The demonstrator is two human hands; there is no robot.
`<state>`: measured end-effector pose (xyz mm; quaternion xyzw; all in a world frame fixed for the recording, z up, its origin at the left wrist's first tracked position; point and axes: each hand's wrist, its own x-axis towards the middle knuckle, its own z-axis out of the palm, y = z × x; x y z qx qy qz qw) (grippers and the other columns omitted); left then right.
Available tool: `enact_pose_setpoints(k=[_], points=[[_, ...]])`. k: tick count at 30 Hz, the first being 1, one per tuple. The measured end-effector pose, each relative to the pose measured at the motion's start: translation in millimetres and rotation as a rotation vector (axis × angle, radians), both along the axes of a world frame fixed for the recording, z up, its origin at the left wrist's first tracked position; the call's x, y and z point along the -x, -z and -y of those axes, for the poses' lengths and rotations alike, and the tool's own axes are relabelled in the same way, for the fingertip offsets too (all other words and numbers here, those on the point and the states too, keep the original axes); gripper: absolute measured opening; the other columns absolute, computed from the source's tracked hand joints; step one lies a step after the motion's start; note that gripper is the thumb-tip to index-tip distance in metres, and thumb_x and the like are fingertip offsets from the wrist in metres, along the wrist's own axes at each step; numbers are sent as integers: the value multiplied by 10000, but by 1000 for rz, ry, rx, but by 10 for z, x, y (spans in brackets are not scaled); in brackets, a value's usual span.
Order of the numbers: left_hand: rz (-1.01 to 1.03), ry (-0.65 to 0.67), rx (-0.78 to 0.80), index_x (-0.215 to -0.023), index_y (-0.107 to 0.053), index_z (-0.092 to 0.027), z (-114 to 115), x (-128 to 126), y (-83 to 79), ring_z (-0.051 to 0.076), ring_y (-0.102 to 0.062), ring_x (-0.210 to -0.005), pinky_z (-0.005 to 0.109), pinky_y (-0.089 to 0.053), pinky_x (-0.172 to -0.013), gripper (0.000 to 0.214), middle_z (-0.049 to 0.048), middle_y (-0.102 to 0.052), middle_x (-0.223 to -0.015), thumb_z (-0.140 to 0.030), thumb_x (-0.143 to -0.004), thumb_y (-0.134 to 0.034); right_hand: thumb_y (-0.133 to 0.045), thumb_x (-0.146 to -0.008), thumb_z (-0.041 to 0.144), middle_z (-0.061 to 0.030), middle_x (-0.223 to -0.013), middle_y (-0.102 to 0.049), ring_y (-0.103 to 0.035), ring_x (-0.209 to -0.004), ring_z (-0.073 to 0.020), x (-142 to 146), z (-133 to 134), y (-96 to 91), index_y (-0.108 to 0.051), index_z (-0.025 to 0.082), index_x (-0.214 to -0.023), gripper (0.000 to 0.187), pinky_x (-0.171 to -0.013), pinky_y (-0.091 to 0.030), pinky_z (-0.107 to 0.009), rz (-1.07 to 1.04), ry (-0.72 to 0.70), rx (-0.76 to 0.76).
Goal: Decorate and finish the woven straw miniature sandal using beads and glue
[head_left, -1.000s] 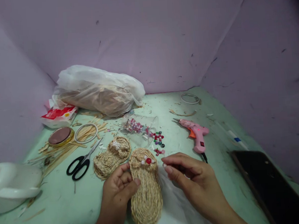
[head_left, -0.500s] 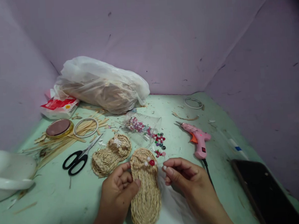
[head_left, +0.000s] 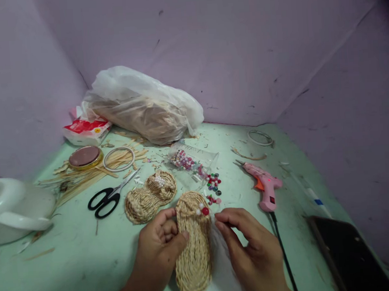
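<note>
Head camera: the left hand (head_left: 161, 246) is partly closed and has hold of the straw slipper (head_left: 193, 259) by its left edge, with the thumb on top and the fingers curled at the side. The slipper is at the near side of the green desk (head_left: 73, 267), its strap end pointing away from the person. On the right part of the strap sit a red bead (head_left: 205, 211) and some white beads (head_left: 198, 211). The right hand (head_left: 253, 247) is just beside that strap, with the tips of its thumb and pointing finger close together; I cannot tell if something tiny is between them. A second slipper (head_left: 142, 204) lies past the left hand, and black scissors (head_left: 103, 208) lie to the left of it. Past the first slipper, a clear cup (head_left: 211, 156) lies on its side with many small beads (head_left: 184, 160) in it, and loose beads (head_left: 213, 180) are near its mouth. A pink glue gun (head_left: 266, 185) lies past the right hand. A big plastic bag (head_left: 146, 109) is at the back.
</note>
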<state>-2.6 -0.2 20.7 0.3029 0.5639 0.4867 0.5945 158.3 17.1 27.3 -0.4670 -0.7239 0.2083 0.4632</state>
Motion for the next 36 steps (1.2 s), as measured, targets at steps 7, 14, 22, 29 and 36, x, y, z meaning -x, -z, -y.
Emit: enact_pose_setpoints(k=[7,14,22,29,36], points=[[-17,9,-1,-879,-580,-143,-8,0,-10,89,-479,-491,187,-390,-484,312,-58,-535,-506,-208,-589,-673,-570,-749,30,-47,-809,-634,-598,-748,-150,34,9,52,-615,181,-911,226,-649,-496,-276,138,31,-144],[-15,4,-23,-877,-574,-145,3,-7,-7,80,-464,-473,180,-374,-467,308,-70,-512,-489,-205,-587,-661,-590,-747,66,-20,-775,-663,-613,-714,-150,46,9,18,-609,199,-873,184,-644,-484,-294,137,56,-125],[-36,30,-44,-902,-563,-145,3,9,52,79,-450,-484,179,-370,-470,308,-69,-496,-509,-217,-617,-656,-615,-730,80,0,-719,-663,-601,-649,-144,46,12,12,-595,201,-832,160,-603,-459,-290,134,76,-117],[-26,25,-25,-905,-559,-143,14,10,31,85,-470,-500,183,-384,-488,319,-59,-521,-522,-218,-614,-665,-613,-724,77,19,-681,-647,-582,-627,-139,57,12,0,-585,213,-791,154,-591,-436,-288,126,89,-112],[17,25,-12,-906,-577,-136,6,8,6,108,-538,-531,195,-422,-516,333,-28,-590,-551,-216,-600,-682,-590,-730,64,8,-684,-640,-582,-638,-149,48,1,1,-578,202,-783,148,-601,-430,-299,123,83,-131]])
